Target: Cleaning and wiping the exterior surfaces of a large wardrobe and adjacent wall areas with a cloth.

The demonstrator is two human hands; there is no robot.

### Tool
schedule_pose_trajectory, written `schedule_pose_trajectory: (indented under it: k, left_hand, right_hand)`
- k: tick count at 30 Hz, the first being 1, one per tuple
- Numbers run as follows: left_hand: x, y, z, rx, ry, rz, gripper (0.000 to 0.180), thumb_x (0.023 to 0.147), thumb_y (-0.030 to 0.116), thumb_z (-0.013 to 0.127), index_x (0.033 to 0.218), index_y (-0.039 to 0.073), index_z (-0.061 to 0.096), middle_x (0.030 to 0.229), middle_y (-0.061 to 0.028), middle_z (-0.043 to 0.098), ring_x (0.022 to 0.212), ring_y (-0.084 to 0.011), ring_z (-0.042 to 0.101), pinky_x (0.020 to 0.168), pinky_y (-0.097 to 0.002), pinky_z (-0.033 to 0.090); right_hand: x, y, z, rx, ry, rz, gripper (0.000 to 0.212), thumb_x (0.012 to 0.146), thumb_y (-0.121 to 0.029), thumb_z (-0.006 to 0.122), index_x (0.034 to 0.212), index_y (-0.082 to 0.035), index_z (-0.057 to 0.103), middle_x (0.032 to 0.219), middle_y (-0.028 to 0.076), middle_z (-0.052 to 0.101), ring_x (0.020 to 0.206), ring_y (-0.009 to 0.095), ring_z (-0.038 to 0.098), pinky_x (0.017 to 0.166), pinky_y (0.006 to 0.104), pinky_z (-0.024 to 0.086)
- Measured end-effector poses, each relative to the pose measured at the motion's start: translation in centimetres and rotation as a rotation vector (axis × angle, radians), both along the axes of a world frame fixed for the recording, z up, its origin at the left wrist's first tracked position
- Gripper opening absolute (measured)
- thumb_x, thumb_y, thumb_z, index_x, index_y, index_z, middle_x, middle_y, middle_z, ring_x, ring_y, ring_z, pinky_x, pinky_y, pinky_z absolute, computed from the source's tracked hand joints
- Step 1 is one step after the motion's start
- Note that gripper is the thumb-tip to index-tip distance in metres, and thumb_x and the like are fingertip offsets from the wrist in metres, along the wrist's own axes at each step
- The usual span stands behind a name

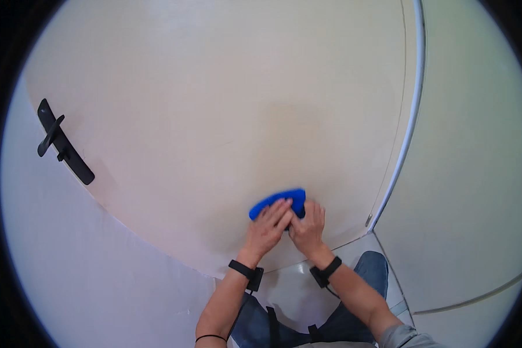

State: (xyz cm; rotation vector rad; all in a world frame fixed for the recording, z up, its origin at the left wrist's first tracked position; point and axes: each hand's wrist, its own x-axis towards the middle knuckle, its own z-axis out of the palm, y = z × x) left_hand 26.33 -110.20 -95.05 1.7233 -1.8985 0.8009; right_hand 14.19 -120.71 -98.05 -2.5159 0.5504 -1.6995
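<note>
A folded blue cloth [280,200] lies against the lower part of a cream door [174,104]. My left hand [268,225] is pressed over the cloth, fingers bent across its face. Beside it, my right hand [308,225] closes on the cloth's right side, its fingers curled and partly hidden. The two hands touch each other at the fingertips. Each wrist wears a black strap with a small box, the left one [247,274] and the right one [326,272].
A black lever handle on a long plate [64,139] sits at the door's left edge. To the right, a pale frame strip [412,116] borders another cream panel [475,162]. White wall [98,267] fills the lower left. My bent knees [372,272] are close to the door, above light floor tiles [298,290].
</note>
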Motion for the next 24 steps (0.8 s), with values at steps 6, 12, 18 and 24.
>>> schedule_pose_trajectory:
  k: [6,12,18,24]
  left_hand:
    - [0.2,1.6,-1.2,0.086,-0.019,0.011,0.047,0.080,0.000,0.064,0.125,0.011,0.061,0.149,-0.0041,0.055,0.133,-0.0257,0.055,0.101,-0.0448,0.047]
    - [1.8,0.4,11.1,-0.210,-0.175,0.053,0.038,0.083,0.010,0.068,0.120,0.006,0.061,0.142,-0.0100,0.061,0.131,-0.0282,0.058,0.103,-0.0467,0.045]
    - [4.1,2.9,20.4,-0.414,-0.312,0.176,0.035,0.088,0.018,0.064,0.122,0.009,0.064,0.152,-0.0111,0.051,0.142,-0.0339,0.044,0.110,-0.0482,0.034]
    - [6.8,5.1,6.9,-0.447,-0.209,0.410,0.036,0.093,0.027,0.059,0.123,0.010,0.065,0.154,-0.0138,0.049,0.144,-0.0441,0.036,0.109,-0.0559,0.028]
  right_hand:
    - [-2.3,3.2,-0.6,0.290,0.245,0.006,0.045,0.087,-0.014,0.067,0.132,-0.020,0.065,0.106,0.013,0.060,0.086,0.029,0.060,0.066,0.0434,0.044]
    - [3.3,2.1,10.2,0.333,-0.270,0.473,0.052,0.087,0.001,0.061,0.138,-0.004,0.051,0.102,0.025,0.067,0.082,0.045,0.067,0.069,0.0497,0.053]
    - [6.7,4.4,21.8,0.269,-0.358,0.534,0.037,0.087,0.003,0.061,0.123,-0.006,0.060,0.082,0.021,0.066,0.068,0.033,0.068,0.061,0.0392,0.053]
    - [8.8,6.2,11.8,0.084,-0.186,0.493,0.046,0.085,-0.006,0.064,0.130,-0.014,0.059,0.083,0.012,0.065,0.069,0.033,0.066,0.058,0.0426,0.054]
